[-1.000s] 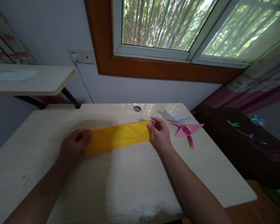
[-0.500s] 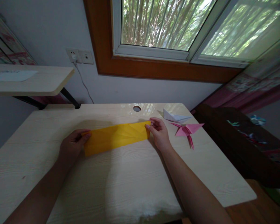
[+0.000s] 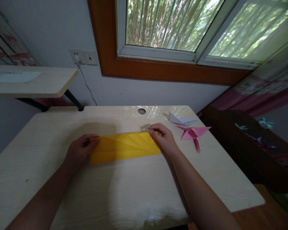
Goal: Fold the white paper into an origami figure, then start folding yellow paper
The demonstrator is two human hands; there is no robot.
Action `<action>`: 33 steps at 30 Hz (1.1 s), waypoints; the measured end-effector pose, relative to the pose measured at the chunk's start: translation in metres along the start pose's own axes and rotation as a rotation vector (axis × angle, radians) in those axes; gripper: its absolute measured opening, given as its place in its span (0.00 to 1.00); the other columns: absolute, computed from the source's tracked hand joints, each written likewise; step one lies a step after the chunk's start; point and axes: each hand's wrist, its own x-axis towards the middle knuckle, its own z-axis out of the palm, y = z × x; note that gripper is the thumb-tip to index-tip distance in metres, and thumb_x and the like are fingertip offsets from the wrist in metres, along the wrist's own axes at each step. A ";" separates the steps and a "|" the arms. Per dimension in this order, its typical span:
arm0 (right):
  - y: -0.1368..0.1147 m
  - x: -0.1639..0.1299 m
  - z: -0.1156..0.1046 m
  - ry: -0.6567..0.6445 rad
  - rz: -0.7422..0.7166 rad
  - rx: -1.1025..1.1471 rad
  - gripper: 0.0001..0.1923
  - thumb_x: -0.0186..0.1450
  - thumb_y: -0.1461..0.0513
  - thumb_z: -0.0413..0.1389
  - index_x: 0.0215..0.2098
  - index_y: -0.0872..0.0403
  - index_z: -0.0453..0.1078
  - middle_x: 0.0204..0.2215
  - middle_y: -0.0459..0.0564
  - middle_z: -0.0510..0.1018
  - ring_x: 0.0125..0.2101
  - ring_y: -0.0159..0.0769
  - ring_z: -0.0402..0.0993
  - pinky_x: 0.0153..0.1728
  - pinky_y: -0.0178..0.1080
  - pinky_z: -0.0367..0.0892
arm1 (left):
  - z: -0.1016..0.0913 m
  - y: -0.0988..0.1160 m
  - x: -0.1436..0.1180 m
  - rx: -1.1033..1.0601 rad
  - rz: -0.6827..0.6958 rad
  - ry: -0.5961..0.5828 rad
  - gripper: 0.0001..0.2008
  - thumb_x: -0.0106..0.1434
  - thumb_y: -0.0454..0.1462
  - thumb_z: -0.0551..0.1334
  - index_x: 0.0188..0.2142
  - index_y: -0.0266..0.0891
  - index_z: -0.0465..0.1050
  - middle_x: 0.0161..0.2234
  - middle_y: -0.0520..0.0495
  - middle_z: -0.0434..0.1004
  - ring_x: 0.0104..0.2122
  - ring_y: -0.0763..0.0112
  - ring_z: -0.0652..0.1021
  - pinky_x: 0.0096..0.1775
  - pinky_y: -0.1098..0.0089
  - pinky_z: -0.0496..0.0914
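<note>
A folded sheet of yellow paper (image 3: 127,147) forms a long strip with crease lines, stretched between my two hands just over the table (image 3: 139,191). My left hand (image 3: 81,147) pinches its upper left corner between thumb and fingers. At the upper right corner, my right hand (image 3: 163,136) grips the paper's top edge, thumb in front. Close to the right hand lies a pink folded paper figure (image 3: 192,133) with pointed parts. Behind that sits a white folded paper piece (image 3: 180,119).
A raised shelf (image 3: 55,83) on black legs stands at the back left with a paper sheet (image 3: 16,76) on it. The table has a round cable hole (image 3: 141,111) near its back edge. Dark furniture (image 3: 242,143) with small items is at the right.
The strip's right end has come down toward me and its top edge is more level. My right hand has shifted its hold along the top edge; my left hand has moved slightly right.
</note>
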 end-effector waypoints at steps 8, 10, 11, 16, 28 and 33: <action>-0.038 0.005 0.030 -0.226 -0.340 -0.344 0.13 0.70 0.60 0.57 0.51 0.46 0.77 0.48 0.53 0.81 0.49 0.46 0.74 0.53 0.52 0.68 | 0.005 0.010 -0.003 -0.043 -0.025 -0.055 0.20 0.58 0.51 0.69 0.44 0.42 0.79 0.37 0.46 0.84 0.36 0.60 0.83 0.37 0.66 0.78; -0.051 0.008 0.048 -0.296 -0.385 -0.343 0.13 0.71 0.59 0.56 0.53 0.46 0.75 0.51 0.53 0.80 0.50 0.46 0.74 0.54 0.52 0.68 | 0.007 0.009 -0.003 -0.104 -0.047 -0.071 0.21 0.57 0.51 0.69 0.45 0.42 0.78 0.37 0.46 0.84 0.36 0.61 0.83 0.36 0.66 0.77; -0.057 0.010 0.057 -0.321 -0.402 -0.339 0.14 0.71 0.59 0.56 0.54 0.47 0.75 0.51 0.53 0.80 0.51 0.45 0.73 0.54 0.51 0.68 | 0.008 0.008 -0.003 -0.138 -0.058 -0.075 0.21 0.57 0.51 0.70 0.45 0.42 0.77 0.36 0.47 0.84 0.36 0.61 0.83 0.36 0.67 0.77; -0.073 0.026 0.097 -0.420 -0.447 -0.349 0.14 0.73 0.57 0.54 0.52 0.51 0.75 0.49 0.56 0.80 0.50 0.44 0.75 0.53 0.48 0.70 | 0.013 0.003 -0.001 -0.227 -0.061 -0.038 0.21 0.55 0.49 0.72 0.43 0.42 0.73 0.34 0.49 0.82 0.33 0.64 0.82 0.33 0.69 0.76; -0.061 0.026 0.132 -0.402 -0.352 -0.229 0.10 0.71 0.61 0.57 0.49 0.50 0.77 0.42 0.52 0.80 0.44 0.38 0.77 0.47 0.39 0.72 | 0.016 0.005 0.002 -0.330 -0.069 -0.027 0.25 0.56 0.51 0.71 0.46 0.42 0.69 0.37 0.47 0.82 0.37 0.62 0.82 0.37 0.67 0.75; -0.064 0.029 0.132 -0.405 -0.300 -0.173 0.10 0.70 0.60 0.59 0.49 0.50 0.77 0.41 0.51 0.79 0.42 0.36 0.77 0.44 0.37 0.71 | 0.018 0.005 0.001 -0.327 -0.057 -0.029 0.22 0.57 0.50 0.70 0.45 0.43 0.70 0.36 0.49 0.81 0.37 0.63 0.81 0.37 0.67 0.75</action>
